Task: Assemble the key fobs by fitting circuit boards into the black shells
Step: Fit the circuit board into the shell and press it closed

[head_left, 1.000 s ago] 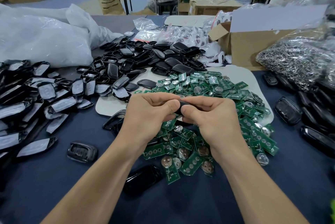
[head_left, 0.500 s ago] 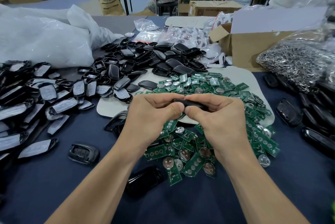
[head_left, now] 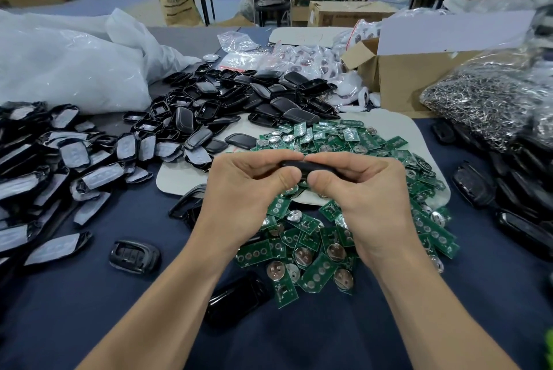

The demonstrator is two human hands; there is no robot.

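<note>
Gripping a slim black plastic key-fob shell (head_left: 302, 164) edge-on between left hand (head_left: 248, 190) and right hand (head_left: 368, 196), with thumbs and forefingers of both clamped on it and tips almost meeting at its middle. Cannot tell whether a board already sits inside, the shell's interior being turned away and covered by fingers. Judged from the two-sided pinch: pressing a board home or squeezing the shell closed.

Directly under both hands and back toward the wrists, a loose heap of small green circuit boards with round silver battery clips (head_left: 314, 244), plainly unfitted. Beyond the fingertips, a pile of empty black shell halves (head_left: 254, 100). Far out past the left hand, black pieces backed with grey film (head_left: 74, 154). Just outside the left forearm, a lone black button-faced fob half (head_left: 134, 256). Well off beyond the right hand, dark closed-looking fobs stacked together (head_left: 472, 184), possibly finished ones.

Judged overall: one fob in hand, perhaps a small batch done, and a great many boards and shells left to pair.
</note>
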